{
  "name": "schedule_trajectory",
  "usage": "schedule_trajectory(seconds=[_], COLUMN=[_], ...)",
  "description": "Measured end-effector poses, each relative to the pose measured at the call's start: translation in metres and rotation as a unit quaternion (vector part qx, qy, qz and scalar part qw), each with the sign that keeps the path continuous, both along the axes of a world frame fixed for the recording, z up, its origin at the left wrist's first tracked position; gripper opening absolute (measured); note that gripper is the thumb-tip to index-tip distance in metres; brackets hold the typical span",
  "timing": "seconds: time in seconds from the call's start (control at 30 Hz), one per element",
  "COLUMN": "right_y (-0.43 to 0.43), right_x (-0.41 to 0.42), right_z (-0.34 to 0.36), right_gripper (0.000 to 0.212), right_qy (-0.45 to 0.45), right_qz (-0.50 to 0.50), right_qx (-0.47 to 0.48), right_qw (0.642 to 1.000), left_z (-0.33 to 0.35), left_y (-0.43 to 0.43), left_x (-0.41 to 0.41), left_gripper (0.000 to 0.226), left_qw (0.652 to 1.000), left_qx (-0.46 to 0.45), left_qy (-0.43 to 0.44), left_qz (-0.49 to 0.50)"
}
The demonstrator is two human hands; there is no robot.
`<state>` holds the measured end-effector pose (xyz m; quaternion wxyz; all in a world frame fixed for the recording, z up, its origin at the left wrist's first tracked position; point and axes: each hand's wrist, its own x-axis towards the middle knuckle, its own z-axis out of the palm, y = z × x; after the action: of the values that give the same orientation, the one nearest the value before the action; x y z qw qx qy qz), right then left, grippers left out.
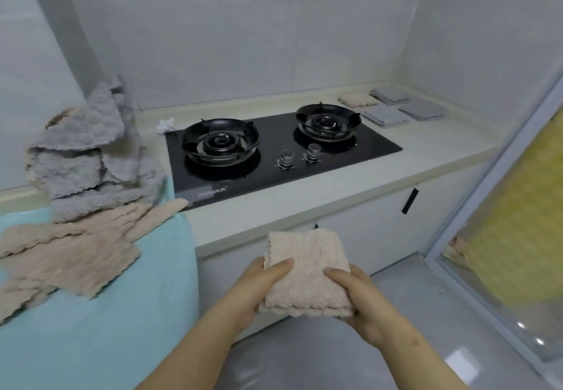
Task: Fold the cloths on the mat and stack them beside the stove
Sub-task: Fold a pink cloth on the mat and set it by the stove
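Your left grip point(259, 289) and right grip point(362, 298) both pinch the folded beige cloth point(307, 274), held out past the front edge of the table point(304, 207). On the teal mat point(106, 313) at its left end lie unfolded cloths point(88, 161); folded stacks point(393, 106) sit right of the stove point(274, 158).

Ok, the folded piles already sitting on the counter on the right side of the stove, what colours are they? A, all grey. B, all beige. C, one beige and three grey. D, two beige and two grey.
C: on the counter to the right of the stove sit one beige pile and three grey piles.
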<state>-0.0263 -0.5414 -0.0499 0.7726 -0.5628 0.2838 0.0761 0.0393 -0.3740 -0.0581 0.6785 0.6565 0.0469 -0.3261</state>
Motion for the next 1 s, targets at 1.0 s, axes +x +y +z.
schedule_trajectory(seconds=[1.0], right_y=[-0.456], right_x=[0.284], right_z=[0.019], right_gripper=[0.029], right_qy=[-0.034], right_qz=[-0.165], right_qx=[-0.097], right_qw=[0.981], left_z=[0.023], left_y=[-0.483], left_x=[0.320], left_gripper=[0.017], left_qw=[0.998], left_qx=[0.001], left_qy=[-0.044], left_qz=[-0.048])
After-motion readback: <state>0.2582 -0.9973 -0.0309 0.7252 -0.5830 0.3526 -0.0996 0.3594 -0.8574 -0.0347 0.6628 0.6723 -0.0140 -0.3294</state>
